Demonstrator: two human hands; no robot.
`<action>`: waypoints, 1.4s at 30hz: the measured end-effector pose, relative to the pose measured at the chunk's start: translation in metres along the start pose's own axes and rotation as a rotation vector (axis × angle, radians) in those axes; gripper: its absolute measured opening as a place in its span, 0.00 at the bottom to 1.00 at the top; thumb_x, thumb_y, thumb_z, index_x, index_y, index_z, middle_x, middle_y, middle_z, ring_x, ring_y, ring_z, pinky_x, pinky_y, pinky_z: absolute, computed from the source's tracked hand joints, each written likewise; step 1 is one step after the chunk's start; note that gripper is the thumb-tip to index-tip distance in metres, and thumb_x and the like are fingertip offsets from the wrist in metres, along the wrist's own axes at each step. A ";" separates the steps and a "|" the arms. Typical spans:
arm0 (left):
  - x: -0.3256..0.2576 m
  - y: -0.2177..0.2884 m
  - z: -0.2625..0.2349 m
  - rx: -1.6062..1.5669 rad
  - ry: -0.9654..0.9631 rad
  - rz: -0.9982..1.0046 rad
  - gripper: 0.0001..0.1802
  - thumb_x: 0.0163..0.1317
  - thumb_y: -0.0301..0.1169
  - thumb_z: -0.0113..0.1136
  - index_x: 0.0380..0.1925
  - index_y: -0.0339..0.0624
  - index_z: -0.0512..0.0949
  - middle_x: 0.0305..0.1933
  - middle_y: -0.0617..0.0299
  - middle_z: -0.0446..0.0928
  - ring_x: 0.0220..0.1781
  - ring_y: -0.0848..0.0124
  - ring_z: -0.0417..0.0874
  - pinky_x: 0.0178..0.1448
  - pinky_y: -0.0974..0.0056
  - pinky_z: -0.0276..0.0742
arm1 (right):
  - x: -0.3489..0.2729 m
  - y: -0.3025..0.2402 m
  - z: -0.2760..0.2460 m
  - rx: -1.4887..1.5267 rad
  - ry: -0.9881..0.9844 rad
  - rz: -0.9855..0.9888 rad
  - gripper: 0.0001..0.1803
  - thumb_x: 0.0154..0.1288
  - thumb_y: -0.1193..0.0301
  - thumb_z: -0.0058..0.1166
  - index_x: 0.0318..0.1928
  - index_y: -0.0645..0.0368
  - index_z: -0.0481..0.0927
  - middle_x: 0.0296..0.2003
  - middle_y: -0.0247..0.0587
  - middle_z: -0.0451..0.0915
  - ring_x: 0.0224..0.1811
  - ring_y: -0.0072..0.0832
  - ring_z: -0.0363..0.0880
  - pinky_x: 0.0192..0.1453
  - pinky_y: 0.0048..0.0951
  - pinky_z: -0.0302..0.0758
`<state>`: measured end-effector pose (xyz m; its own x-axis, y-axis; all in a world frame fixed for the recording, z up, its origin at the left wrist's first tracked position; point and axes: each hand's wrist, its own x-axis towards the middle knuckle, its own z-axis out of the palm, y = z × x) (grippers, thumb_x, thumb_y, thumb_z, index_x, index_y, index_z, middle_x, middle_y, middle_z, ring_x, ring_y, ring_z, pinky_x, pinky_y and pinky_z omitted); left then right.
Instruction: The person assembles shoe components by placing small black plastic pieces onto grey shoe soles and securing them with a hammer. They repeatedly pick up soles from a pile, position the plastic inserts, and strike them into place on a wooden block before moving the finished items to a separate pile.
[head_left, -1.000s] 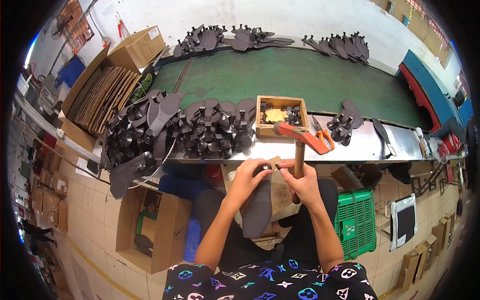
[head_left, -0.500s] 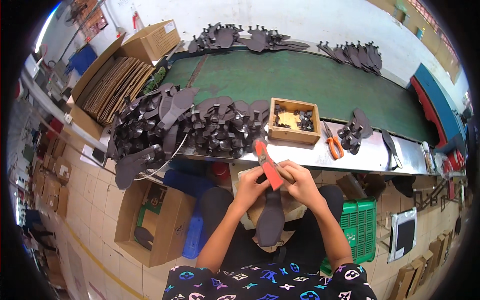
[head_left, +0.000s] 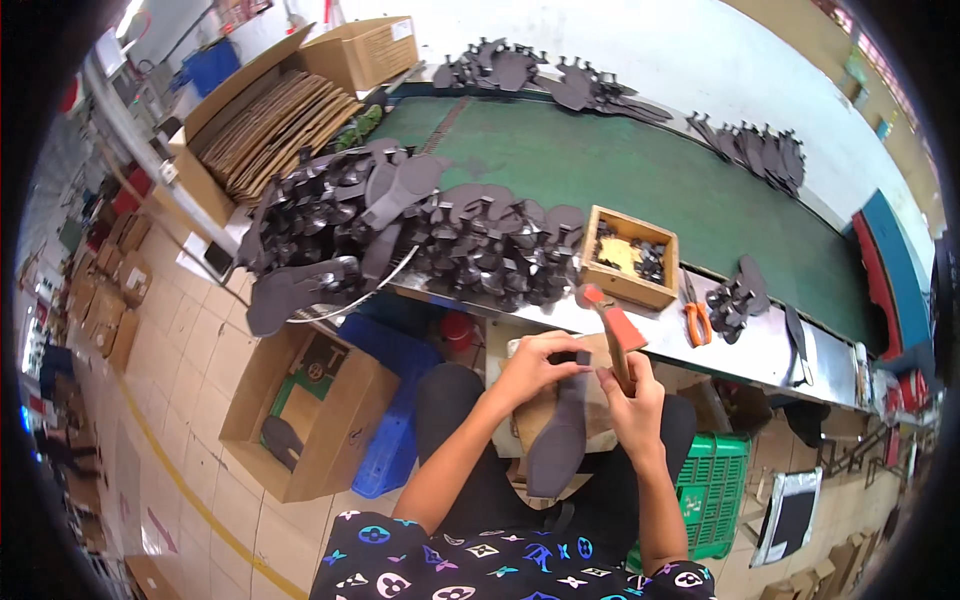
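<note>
A dark shoe sole (head_left: 557, 458) lies over a board-topped stand (head_left: 598, 432) between my knees, its wide end toward me. My left hand (head_left: 537, 370) grips the narrow far end of the sole, fingers curled at the heel. By its fingertips shows a small dark piece (head_left: 583, 357), too small to make out. My right hand (head_left: 632, 400) is wrapped round the wooden handle of a hammer (head_left: 624, 332), whose red head is raised over the bench edge. Thumb and forefinger of that hand come close to the heel.
A wooden box (head_left: 628, 283) of small dark parts stands on the bench, with orange-handled pliers (head_left: 696, 315) beside it. Heaped heeled soles (head_left: 340, 225) fill the left. Below are an open carton (head_left: 335, 430), a blue crate (head_left: 385, 455) and a green crate (head_left: 712, 490).
My hands have moved apart. The hammer has swung right, off the sole, and is more upright in my right hand. The whole view has shifted, with the bench now farther right.
</note>
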<state>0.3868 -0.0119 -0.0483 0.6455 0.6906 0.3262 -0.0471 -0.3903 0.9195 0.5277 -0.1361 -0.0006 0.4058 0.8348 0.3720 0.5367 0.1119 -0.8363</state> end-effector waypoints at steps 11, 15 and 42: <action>0.002 0.012 0.000 -0.092 -0.018 -0.144 0.14 0.52 0.24 0.73 0.41 0.37 0.87 0.38 0.62 0.84 0.41 0.75 0.82 0.48 0.69 0.77 | -0.037 -0.061 -0.051 -0.056 -0.159 0.120 0.19 0.73 0.74 0.53 0.60 0.68 0.69 0.38 0.57 0.81 0.39 0.47 0.83 0.43 0.35 0.78; 0.002 0.010 0.000 -0.077 -0.028 -0.157 0.14 0.52 0.23 0.72 0.42 0.38 0.87 0.38 0.62 0.84 0.41 0.74 0.82 0.50 0.68 0.77 | -0.042 -0.067 -0.052 -0.106 -0.168 0.066 0.17 0.73 0.75 0.52 0.59 0.67 0.69 0.39 0.62 0.81 0.39 0.57 0.83 0.41 0.42 0.79; -0.005 0.015 -0.009 0.580 -0.189 -0.086 0.66 0.53 0.49 0.74 0.78 0.40 0.35 0.65 0.61 0.77 0.76 0.61 0.65 0.79 0.39 0.26 | -0.057 -0.041 -0.031 -0.331 -0.230 0.180 0.09 0.72 0.75 0.50 0.49 0.66 0.71 0.26 0.59 0.77 0.28 0.57 0.80 0.31 0.42 0.76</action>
<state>0.3762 -0.0160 -0.0348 0.7552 0.6349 0.1628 0.3990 -0.6423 0.6544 0.5055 -0.2045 0.0246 0.3595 0.9276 0.1013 0.6954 -0.1939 -0.6920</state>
